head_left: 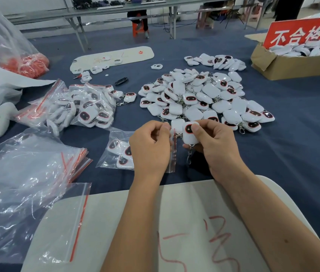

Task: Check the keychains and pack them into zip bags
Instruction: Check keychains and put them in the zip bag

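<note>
Pale board (184, 203) nearest; left hand (151, 146) pinches clear red-zip bag (173, 152), right hand (214, 142) at three o'clock grips white rounded keychain (189, 134).

Keychains (198, 97) on blue table (292, 134)

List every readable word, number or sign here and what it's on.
"不合格区": white characters on the red sign standing in the cardboard box.
Red handwritten marks on the white sheet near the person: not legible.
Small red mark on the white board: too small to read.

Far right — cardboard box (284, 65) with red sign (302, 32)
</note>
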Available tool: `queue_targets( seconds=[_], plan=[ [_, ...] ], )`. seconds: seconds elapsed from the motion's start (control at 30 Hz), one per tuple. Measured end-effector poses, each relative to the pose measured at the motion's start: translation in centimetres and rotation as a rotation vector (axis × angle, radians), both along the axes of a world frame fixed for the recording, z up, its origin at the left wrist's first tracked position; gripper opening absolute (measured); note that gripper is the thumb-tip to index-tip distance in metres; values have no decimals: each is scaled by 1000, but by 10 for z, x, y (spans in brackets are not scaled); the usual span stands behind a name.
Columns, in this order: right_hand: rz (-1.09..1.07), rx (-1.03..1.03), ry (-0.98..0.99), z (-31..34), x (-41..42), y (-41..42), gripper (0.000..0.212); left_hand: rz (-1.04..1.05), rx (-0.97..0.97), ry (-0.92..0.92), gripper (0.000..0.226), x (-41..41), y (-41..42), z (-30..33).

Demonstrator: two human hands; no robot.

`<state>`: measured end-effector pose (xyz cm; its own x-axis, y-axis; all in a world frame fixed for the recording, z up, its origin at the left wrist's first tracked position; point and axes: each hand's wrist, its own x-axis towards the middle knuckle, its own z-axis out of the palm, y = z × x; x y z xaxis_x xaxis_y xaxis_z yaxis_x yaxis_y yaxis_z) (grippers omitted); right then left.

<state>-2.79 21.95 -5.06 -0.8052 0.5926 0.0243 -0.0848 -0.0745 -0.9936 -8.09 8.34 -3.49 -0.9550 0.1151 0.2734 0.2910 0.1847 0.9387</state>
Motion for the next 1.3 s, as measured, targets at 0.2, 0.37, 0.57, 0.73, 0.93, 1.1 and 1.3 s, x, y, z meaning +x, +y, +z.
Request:
queue_targets(
  seconds=[0.2, 0.37, 0.57, 0.73, 0.93, 1.1, 1.3],
  plan=[
    [5, 15, 5, 3, 2, -2, 13, 30, -48, 9, 19, -1, 0, -2],
    [52, -83, 63, 9, 4, -6, 15, 52, -301, 81, 20, 1, 2, -6],
    [37, -74, 26, 5, 4, -5, 17, 66, -419, 86, 37, 4, 4, 0],
    [51, -2, 18, 5, 3, -5, 25, 20, -417, 76, 33, 7, 2, 3],
    [72, -45, 26, 6, 3, -7, 23, 10, -428, 68, 25, 6, 1, 4],
    [92, -60, 73, 9, 6, -7, 18, 14, -456, 98, 23, 6, 0, 2],
    [110, -95, 114, 13, 8, -9, 21, 26, -471, 94, 18, 4, -1, 1]
  ],
)
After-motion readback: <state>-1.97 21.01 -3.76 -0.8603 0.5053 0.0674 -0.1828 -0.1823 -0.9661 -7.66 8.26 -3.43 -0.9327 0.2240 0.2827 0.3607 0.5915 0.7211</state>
